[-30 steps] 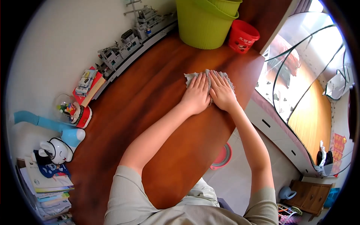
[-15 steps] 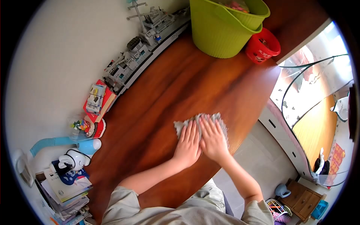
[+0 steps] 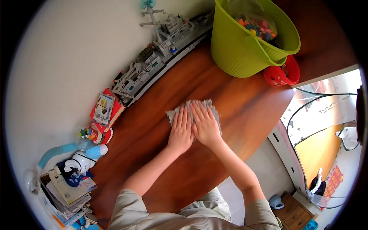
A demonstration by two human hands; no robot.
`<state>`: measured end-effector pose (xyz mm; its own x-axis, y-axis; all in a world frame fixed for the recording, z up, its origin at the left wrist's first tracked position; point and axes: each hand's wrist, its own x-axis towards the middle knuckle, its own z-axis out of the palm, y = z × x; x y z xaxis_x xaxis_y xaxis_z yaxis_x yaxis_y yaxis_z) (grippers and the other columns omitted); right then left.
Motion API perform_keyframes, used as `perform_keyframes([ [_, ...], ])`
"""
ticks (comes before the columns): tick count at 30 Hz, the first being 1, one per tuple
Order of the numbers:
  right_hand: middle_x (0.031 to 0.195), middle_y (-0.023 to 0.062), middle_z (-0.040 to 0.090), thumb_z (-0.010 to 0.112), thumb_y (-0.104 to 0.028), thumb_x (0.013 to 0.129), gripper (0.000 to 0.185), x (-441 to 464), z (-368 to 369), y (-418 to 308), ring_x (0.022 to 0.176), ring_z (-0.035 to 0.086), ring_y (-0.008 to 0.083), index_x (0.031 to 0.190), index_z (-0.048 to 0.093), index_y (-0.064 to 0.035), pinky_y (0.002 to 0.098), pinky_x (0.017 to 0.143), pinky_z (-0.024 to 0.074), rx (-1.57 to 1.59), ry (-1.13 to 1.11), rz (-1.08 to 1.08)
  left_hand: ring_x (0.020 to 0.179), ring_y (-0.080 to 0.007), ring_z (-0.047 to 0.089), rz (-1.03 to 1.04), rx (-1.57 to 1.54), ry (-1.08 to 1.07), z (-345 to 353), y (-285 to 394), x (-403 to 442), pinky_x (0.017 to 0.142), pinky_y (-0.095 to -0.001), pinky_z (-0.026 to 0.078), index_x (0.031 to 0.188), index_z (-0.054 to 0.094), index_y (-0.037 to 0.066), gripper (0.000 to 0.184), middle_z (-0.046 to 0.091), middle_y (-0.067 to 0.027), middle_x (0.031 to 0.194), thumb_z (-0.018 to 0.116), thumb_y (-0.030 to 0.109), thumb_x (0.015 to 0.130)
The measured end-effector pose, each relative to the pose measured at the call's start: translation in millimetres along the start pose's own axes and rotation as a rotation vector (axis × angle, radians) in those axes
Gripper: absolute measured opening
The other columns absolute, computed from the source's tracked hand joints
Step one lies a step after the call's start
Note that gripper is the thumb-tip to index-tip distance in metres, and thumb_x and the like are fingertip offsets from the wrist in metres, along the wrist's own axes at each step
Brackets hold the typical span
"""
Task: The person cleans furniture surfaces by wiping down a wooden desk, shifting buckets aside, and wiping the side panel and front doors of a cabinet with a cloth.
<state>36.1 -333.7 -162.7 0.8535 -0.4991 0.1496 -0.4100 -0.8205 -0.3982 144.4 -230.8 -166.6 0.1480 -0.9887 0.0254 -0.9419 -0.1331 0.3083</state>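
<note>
Head view: our left hand (image 3: 181, 136) and right hand (image 3: 207, 129), fingers slightly apart, press the cloth (image 3: 214, 110) on the table (image 3: 134, 138), wiping seemingly unfinished.

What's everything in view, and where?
Cloth: 1, grey, under hands
Table: 1, brown, under cloth
Model ship: 1, grey, far left
Bucket: 1, green, far end
Pail: 1, red, beside bucket
Book: 1, red, beside ship
Ornament: 1, multicoloured, beside book
Apparent lamp: 1, blue, left
Figurine: 1, white, beside lamp
Papers: several, mixed, lower left
Bed: 1, white, right
Cabinet: 1, brown, lower right
Jug: 1, blue, by cabinet
Left hand: 1, bare, on cloth
Right hand: 1, bare, on cloth
</note>
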Motion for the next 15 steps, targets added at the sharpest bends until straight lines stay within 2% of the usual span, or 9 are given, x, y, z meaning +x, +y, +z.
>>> perform_keyframes([
  [4,0.148,0.0137,0.035,0.047,-0.019,0.085,0.061,36.2,0.9,33.0,0.139,0.028,0.0291,0.141,0.035,0.0001,0.0437,0.114,0.0206,-0.062,0.101,0.031,0.141,-0.037,0.018,0.048,0.031,0.084,3.1,-12.7,54.7,0.116,-0.0473,0.014,0.14,0.024,-0.014,0.059,0.021,-0.0279,0.149,0.039,0.021,0.095],
  [8,0.146,0.0132,0.037,0.047,-0.019,0.086,0.057,54.8,1.0,50.0,0.138,0.03,0.0286,0.139,0.039,0.0004,0.0436,0.113,0.0217,-0.1,0.177,0.038,0.141,-0.0335,0.02,0.072,0.108,0.144,9.2,-21.2,84.3,0.116,-0.044,0.013,0.141,0.024,-0.011,0.063,0.023,-0.0248,0.15,0.043,0.024,0.093],
  [11,0.147,0.0139,0.036,0.046,-0.02,0.086,0.058,51.9,2.4,49.9,0.138,0.03,0.0296,0.14,0.037,0.0005,0.0441,0.113,0.0215,-0.116,0.186,0.034,0.142,-0.0345,0.019,0.042,0.096,0.14,8.5,-18.5,77.9,0.116,-0.0456,0.013,0.141,0.025,-0.011,0.06,0.022,-0.0256,0.15,0.041,0.023,0.094],
  [15,0.149,0.0144,0.031,0.046,-0.02,0.087,0.062,37.3,6.4,30.1,0.14,0.025,0.0311,0.143,0.03,-0.0004,0.0452,0.114,0.0177,-0.101,0.065,0.042,0.141,-0.0343,0.02,-0.075,0.133,0.108,8.9,-6.9,46.7,0.116,-0.0466,0.013,0.14,0.028,-0.011,0.06,0.026,-0.0251,0.149,0.043,0.024,0.094],
])
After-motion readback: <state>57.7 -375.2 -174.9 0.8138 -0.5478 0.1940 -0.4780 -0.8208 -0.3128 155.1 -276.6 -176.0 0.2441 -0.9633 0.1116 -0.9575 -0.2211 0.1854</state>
